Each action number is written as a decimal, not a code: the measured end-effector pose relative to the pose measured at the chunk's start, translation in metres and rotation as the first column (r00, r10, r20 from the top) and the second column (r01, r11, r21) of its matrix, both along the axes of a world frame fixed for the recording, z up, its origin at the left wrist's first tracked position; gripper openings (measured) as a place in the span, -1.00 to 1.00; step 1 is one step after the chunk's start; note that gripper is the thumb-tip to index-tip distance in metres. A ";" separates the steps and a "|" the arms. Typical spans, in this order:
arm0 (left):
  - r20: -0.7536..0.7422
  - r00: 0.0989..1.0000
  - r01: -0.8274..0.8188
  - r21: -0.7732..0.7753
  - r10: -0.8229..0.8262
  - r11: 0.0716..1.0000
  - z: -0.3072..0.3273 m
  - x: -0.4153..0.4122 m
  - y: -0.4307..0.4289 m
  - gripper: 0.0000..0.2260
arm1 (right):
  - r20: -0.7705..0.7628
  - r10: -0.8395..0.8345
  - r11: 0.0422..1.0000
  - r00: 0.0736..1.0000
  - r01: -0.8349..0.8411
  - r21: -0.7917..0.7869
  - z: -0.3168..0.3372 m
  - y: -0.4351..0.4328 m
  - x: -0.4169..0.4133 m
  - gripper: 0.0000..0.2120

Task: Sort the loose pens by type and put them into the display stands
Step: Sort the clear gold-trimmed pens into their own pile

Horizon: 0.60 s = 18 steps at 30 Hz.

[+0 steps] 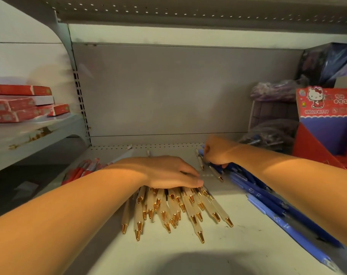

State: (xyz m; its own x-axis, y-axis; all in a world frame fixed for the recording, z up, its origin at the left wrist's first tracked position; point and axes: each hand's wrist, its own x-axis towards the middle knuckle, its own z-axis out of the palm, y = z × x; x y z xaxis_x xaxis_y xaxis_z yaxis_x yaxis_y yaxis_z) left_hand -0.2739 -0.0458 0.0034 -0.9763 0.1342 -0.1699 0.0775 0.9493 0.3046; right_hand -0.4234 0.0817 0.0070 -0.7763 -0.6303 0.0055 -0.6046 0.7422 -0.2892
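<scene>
"hello kitty" on red display box (pixel 325 104)

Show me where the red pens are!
In the head view, the red pens lie far left on the shelf, behind the left forearm, left of the gold-tipped pens.

You see cream pens (pixel 188 211) with frosted matt barrels and glossy gold metal tips, blue pens (pixel 268 197) in matt plastic, a scuffed painted-metal shelf (pixel 238 245), and a printed cardboard Hello Kitty display stand (pixel 325 108).
</scene>
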 end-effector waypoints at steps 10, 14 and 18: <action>-0.368 0.814 -0.440 0.116 0.450 0.891 0.022 -0.009 -0.051 -0.82 | -0.129 0.034 0.991 0.991 -0.017 0.130 -0.008 -0.020 0.011 -0.85; -0.333 0.708 -0.650 0.037 0.622 0.759 0.015 -0.015 -0.083 -0.83 | -0.054 -0.001 0.988 0.999 0.009 0.154 -0.005 -0.018 0.014 -0.91; -0.265 0.680 -0.706 0.014 0.684 0.708 0.002 -0.027 -0.093 -0.70 | -0.056 0.020 0.982 0.998 -0.010 0.187 -0.004 -0.015 0.017 -0.89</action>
